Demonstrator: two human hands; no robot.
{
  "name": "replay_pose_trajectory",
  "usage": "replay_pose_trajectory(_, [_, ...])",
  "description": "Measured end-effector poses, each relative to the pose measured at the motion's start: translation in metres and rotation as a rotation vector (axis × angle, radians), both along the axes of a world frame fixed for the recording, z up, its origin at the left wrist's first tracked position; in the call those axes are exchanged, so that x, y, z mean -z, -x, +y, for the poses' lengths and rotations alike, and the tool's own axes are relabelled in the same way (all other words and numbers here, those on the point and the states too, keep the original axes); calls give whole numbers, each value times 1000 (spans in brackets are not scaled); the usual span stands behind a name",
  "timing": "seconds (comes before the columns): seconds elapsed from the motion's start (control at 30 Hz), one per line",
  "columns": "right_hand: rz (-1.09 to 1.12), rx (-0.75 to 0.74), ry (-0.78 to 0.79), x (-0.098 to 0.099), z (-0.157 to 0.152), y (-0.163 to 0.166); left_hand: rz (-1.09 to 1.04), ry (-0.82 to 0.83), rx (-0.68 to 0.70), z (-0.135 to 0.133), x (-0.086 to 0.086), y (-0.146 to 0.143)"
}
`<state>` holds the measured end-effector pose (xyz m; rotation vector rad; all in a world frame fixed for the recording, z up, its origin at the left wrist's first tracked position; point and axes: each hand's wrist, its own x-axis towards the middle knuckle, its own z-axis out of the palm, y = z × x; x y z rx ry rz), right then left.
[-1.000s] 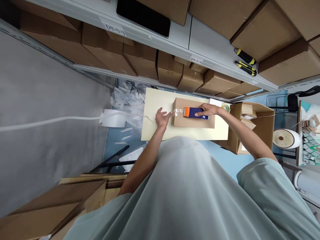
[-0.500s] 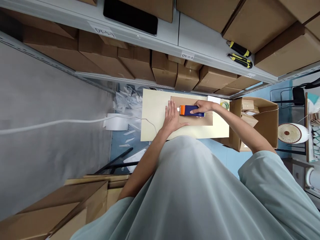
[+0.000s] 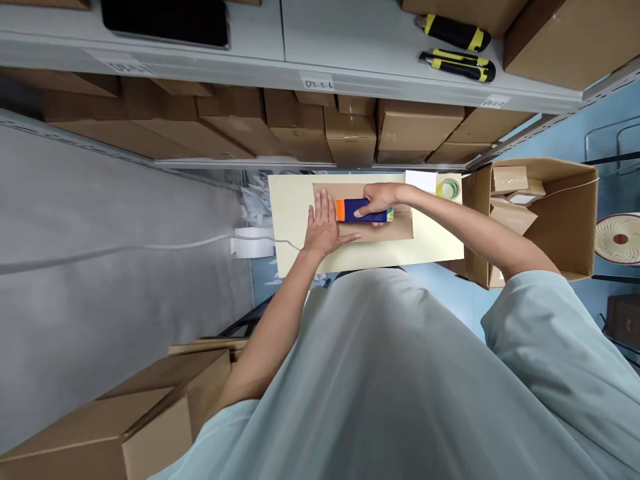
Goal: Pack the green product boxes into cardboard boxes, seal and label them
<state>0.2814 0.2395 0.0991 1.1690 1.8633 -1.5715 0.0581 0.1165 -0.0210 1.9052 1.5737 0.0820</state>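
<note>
1 R grip (image 3: 377,199) wrapped rnd tape dispnsr (image 3: 349,211).

A flat, black, rectangular phone (image 3: 167,21) lies on the far grey metal shelf (image 3: 345,33); a round, cream-coloured fan (image 3: 611,230) is at right.

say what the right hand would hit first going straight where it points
Probably the left hand, spread over one end of the box beyond the tape dispenser the right hand holds; any gap is unclear.

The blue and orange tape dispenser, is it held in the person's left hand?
No, the right hand grips the tape dispenser, while the left hand rests with spread thumb on the cardboard box.
</note>
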Motion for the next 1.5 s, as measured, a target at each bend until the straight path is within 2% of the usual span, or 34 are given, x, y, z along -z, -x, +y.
replay_pose_trajectory(0.13, [31, -8, 55, -2, 7, -58, 47, 39, 0, 3, -2, -2])
replay_pose_trajectory(0.27, [41, 75, 142, -2, 9, -151, 84, 60, 1, 5, -2, 0])
replay_pose_trajectory(0.4, [46, 174, 55, 9, 5, -235, 109, 76, 6, 8, 0, 0])
replay_pose_trajectory(0.5, [35, 199, 23, 19, 4, -264, 138, 92, 7, 10, 3, 1])
replay_pose_trajectory(0.73, [92, 111, 205, 28, 11, -267, 183, 93, 31, 12, 3, 0])
replay_pose_trajectory(0.8, [89, 102, 197, 34, 13, -273, 192, 99, 23, 13, 2, -1])
replay_pose_trajectory(1.0, [92, 174, 20, 60, 9, -291, 198, 100, 5, 14, -3, -7])
replay_pose_trajectory(1.23, [19, 140, 147, 71, 2, -268, 206, 114, 8, 16, -4, -8])
replay_pose_trajectory(1.33, [-24, 121, 42, 76, -2, -254, 209, 120, 8, 16, -4, -7])
replay_pose_trajectory(1.5, [-216, 75, -286, 79, -24, -215, 197, 105, -2, 14, -4, -8])
